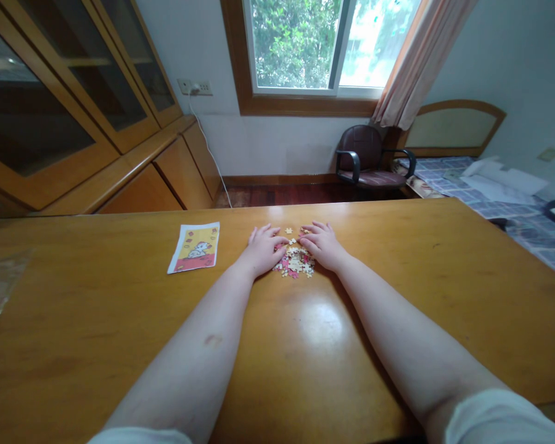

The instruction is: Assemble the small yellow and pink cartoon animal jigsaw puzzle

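Observation:
A small heap of jigsaw puzzle pieces (296,264), cream, pink and white, lies on the wooden table (277,357). My left hand (263,249) rests palm down at the heap's left side, its fingers stretched out and its thumb over some pieces. On the opposite side my right hand (322,244) lies flat with fingers apart, touching the pieces at the heap's right edge. A few loose pieces sit between the two hands, beyond the heap. Some pieces are hidden under my fingers.
Left of my hands lies a picture sheet (195,248) with a white cartoon animal on yellow and pink. A clear plastic bag (0,287) is at the table's left side. Beyond the table stand a glass-door cabinet (83,92), an office chair (367,157) and a bed (485,179).

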### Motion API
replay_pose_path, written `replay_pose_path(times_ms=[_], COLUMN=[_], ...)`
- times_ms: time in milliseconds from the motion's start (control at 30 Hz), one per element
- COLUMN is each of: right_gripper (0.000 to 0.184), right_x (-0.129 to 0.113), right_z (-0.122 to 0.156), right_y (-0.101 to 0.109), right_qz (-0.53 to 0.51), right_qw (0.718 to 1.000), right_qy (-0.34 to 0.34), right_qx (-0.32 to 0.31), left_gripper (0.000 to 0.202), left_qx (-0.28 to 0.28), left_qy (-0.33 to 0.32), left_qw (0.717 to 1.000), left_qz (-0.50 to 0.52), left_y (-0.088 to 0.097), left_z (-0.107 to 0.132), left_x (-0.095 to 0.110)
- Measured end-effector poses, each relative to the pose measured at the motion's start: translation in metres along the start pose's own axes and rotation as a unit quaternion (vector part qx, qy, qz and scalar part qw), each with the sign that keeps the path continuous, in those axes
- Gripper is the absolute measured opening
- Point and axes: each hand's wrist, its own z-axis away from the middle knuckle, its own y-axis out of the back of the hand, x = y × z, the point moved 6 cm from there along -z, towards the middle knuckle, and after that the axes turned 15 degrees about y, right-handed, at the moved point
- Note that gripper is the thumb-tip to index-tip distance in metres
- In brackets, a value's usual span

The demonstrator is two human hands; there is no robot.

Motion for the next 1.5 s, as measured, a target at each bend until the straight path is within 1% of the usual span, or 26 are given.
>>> replay_pose_path(times_ms=[267, 400, 467, 567, 633, 733, 867, 933, 1033, 1133, 1233, 1400, 1500], right_gripper=[0.045, 0.045, 0.045, 0.043, 0.043, 0.043, 0.046, 0.046, 0.045, 0.044, 0.042, 0.042, 0.043], right_x=[-0.004, -0.007, -0.007, -0.007, -0.008, -0.008, -0.007, -0.006, -0.003, -0.001, -0.001, 0.002, 0.002], right_z=[0.001, 0.001, 0.001, 0.001, 0.001, 0.001, 0.001, 0.001, 0.001, 0.001, 0.001, 0.001, 0.001], right_y=[0.000, -0.003, -0.004, -0.002, -0.001, -0.002, -0.004, -0.003, 0.002, 0.004, 0.003, 0.001, 0.000], right_qz=[-0.037, -0.038, -0.033, -0.025, -0.021, -0.011, -0.003, 0.001, 0.012, 0.014, 0.010, -0.004, -0.008], right_qw=[0.999, 0.998, 0.998, 0.999, 0.999, 0.999, 0.998, 0.999, 1.000, 0.999, 0.999, 1.000, 0.999], right_qy=[0.015, 0.024, 0.022, 0.021, 0.025, 0.021, 0.008, -0.001, -0.025, -0.030, -0.023, -0.027, -0.026], right_qx=[-0.014, -0.037, -0.045, -0.036, -0.034, -0.045, -0.055, -0.042, -0.003, 0.018, 0.020, 0.017, 0.017], left_gripper=[0.038, 0.041, 0.040, 0.039, 0.039, 0.038, 0.045, 0.046, 0.045, 0.045, 0.043, 0.037, 0.040], left_qx=[-0.013, -0.021, -0.013, 0.015, 0.022, 0.006, -0.003, -0.010, -0.028, -0.032, -0.012, 0.059, 0.076], left_qy=[0.007, 0.002, 0.006, 0.019, 0.021, 0.018, 0.026, 0.018, 0.001, 0.013, 0.039, 0.104, 0.118], left_qw=[1.000, 1.000, 1.000, 1.000, 1.000, 1.000, 0.999, 1.000, 0.999, 0.999, 0.999, 0.992, 0.990], left_qz=[0.002, -0.002, -0.003, 0.002, 0.003, -0.007, -0.019, -0.018, -0.017, -0.026, -0.033, -0.035, -0.027], left_y=[-0.002, -0.005, -0.005, -0.001, 0.001, 0.001, 0.001, 0.001, -0.002, -0.003, -0.001, 0.007, 0.008], left_z=[0.000, -0.001, -0.003, -0.004, -0.003, -0.002, 0.001, 0.002, 0.003, 0.003, 0.001, -0.004, -0.004], left_x=[-0.001, -0.001, -0.003, -0.005, -0.005, -0.002, -0.001, 0.000, 0.002, 0.001, -0.001, -0.014, -0.017])
